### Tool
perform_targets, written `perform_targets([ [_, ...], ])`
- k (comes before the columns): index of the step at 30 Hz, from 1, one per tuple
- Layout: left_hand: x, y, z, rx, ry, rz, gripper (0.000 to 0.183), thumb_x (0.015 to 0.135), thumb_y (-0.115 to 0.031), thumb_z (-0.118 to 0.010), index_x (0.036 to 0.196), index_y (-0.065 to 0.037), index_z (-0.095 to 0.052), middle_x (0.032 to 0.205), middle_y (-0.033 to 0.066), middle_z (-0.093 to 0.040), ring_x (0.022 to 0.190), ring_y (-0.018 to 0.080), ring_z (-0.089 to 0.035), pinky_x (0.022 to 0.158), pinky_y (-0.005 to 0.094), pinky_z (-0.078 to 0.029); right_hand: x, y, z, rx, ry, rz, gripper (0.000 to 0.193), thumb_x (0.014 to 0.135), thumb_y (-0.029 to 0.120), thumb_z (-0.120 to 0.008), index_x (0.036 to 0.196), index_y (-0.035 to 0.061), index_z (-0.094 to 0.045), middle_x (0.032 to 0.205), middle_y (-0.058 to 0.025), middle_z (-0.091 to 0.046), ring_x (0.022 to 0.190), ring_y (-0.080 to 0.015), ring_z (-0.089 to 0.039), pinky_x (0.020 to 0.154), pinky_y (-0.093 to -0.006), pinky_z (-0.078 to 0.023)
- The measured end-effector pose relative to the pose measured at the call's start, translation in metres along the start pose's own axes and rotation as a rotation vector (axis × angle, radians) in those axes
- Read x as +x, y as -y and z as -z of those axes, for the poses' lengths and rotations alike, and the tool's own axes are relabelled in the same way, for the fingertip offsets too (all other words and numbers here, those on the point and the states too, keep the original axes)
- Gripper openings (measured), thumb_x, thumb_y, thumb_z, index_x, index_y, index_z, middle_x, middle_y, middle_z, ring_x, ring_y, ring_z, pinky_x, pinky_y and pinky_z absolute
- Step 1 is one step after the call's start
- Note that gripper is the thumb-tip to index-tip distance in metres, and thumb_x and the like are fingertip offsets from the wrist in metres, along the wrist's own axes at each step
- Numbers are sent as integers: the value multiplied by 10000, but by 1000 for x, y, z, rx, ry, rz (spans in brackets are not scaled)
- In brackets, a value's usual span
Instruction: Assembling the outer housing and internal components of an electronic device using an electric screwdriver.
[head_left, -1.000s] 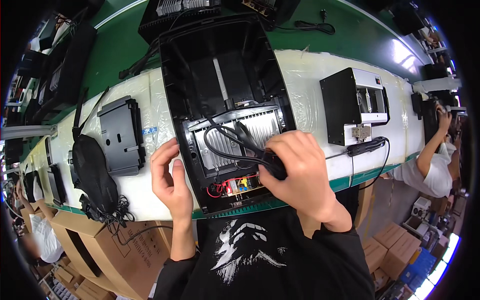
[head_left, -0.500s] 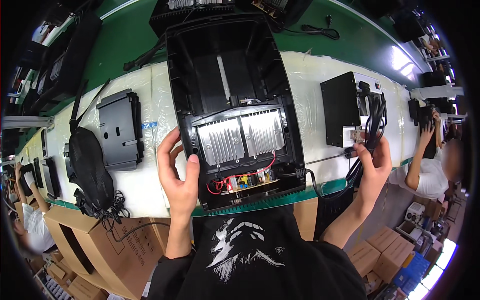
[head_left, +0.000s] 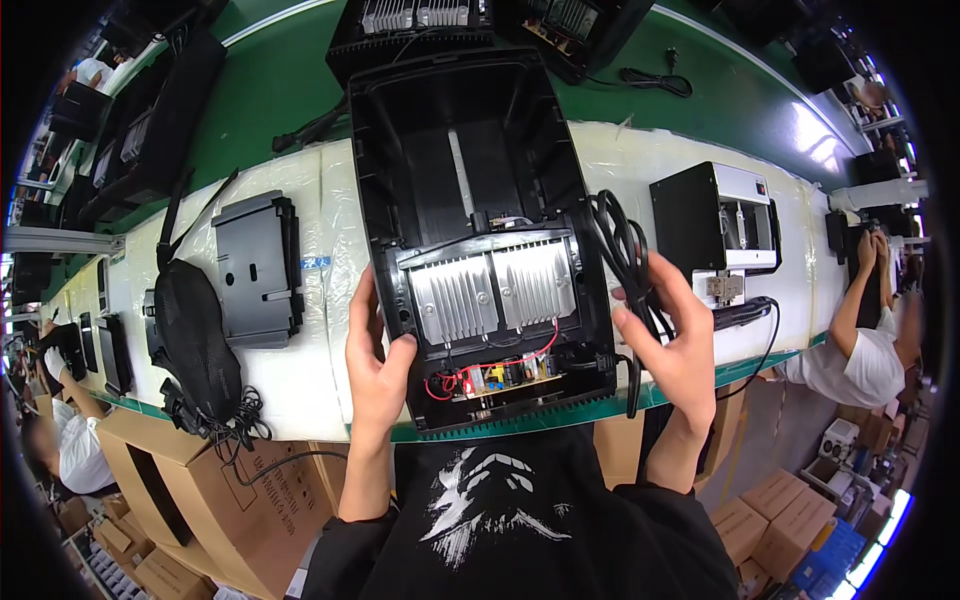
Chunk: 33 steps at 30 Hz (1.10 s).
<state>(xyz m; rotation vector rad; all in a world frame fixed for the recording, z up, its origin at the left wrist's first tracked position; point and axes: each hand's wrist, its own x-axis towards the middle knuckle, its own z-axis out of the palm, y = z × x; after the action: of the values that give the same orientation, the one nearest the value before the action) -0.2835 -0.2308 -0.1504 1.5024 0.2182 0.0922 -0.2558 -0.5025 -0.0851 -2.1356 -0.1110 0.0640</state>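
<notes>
A deep black plastic housing [head_left: 470, 150] lies open in front of me, with two finned silver heatsinks [head_left: 495, 290] and a small circuit board [head_left: 505, 377] with red wires at its near end. My left hand [head_left: 385, 375] grips its left side wall, thumb over the rim. Against the right wall, my right hand [head_left: 675, 340] is closed around a bundled black power cord [head_left: 622, 245], whose loops rise above the fingers. The cord's lower end hangs by the housing's near right corner.
Right stands a black and white box-shaped device [head_left: 705, 215], with a dark slim item on a cable [head_left: 742, 313] nearby. Left lie a black panel [head_left: 255, 270] and a black mesh bag [head_left: 190, 340]. More housings [head_left: 410, 30] stand behind; cartons [head_left: 220, 490] are below the bench. Co-workers sit both sides.
My right hand has carried the cord bundle left, from in front of the box-shaped device to the housing's right wall. My left hand stays on the housing's left side.
</notes>
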Motion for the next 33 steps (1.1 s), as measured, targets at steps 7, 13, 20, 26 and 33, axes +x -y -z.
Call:
perform_targets([
  [7, 4, -7, -1, 6, -11, 19, 724, 675, 4, -443, 1378, 62, -281, 1270, 149, -462, 1163, 205, -461, 1006, 278, -311, 11, -8, 5, -46, 82, -248, 505, 810, 128, -653, 1238, -64, -465, 988, -138, -618, 929, -159, -584, 858, -276, -436],
  [13, 6, -6, 7, 29, 2, 35, 736, 649, 1, -451, 1367, 87, -313, 1284, 163, -477, 1183, 209, -469, 1018, 276, -298, 4, -35, 18, -86, 144, -295, 479, 814, 86, -634, 1232, -75, -466, 1015, -136, -614, 937, -147, -568, 872, -269, -427],
  [20, 8, -6, 10, 86, 3, 40, 739, 615, 18, -442, 1343, 108, -347, 1299, 178, -478, 1212, 218, -452, 1035, 287, -281, -5, -57, 21, -74, 202, -330, 460, 789, -55, -595, 1230, -66, -464, 1062, -126, -604, 1000, -166, -584, 895, -274, -427],
  [26, 7, -10, 10, 84, -14, 61, 744, 612, 21, -443, 1343, 112, -341, 1306, 179, -473, 1215, 222, -452, 1040, 289, -276, -8, -64, 11, 1, 180, -372, 458, 796, -42, -594, 1235, -53, -464, 1069, -121, -601, 1011, -164, -577, 901, -270, -418],
  [33, 0, -15, 13, 109, -28, 102, 750, 600, 54, -428, 1344, 105, -346, 1311, 186, -472, 1230, 218, -441, 1041, 283, -268, -7, -58, 0, -57, 264, -354, 409, 773, -10, -611, 1162, -43, -489, 989, -145, -627, 972, -199, -595, 884, -289, -426],
])
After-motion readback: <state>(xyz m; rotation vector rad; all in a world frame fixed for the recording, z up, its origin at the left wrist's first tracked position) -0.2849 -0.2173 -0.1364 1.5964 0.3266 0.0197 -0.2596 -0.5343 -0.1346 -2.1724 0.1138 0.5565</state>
